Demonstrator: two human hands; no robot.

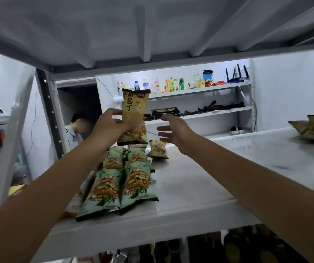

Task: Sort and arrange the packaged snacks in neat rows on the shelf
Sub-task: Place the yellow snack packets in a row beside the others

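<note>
The yellow snack packet [135, 112] is held upright in the air, over the back end of the green rows and clear of the shelf [199, 186]. The left grip [112, 126] pinches its lower left edge between thumb and curled fingers, probably to keep the printed face in view while a place for it is chosen. The right grip [173, 130] hovers just beside it, fingers spread wide and holding nothing; it looks ready to take or steady the packet. Below, the green packets [137, 179] lie flat in two rows running front to back along the shelf's left side, so the bare board to their right seems the likely spot for a yellow row. A second yellow packet [158, 151] lies crooked just behind the green rows, where it could get in the way of a straight line. More yellow packets [313, 130] sit heaped at the far right, well apart. The upper shelf [152, 25] hangs low overhead, leaving limited room to lift. Behind are bottles [152, 85] on a wall rack, and a person [76, 128].
</note>
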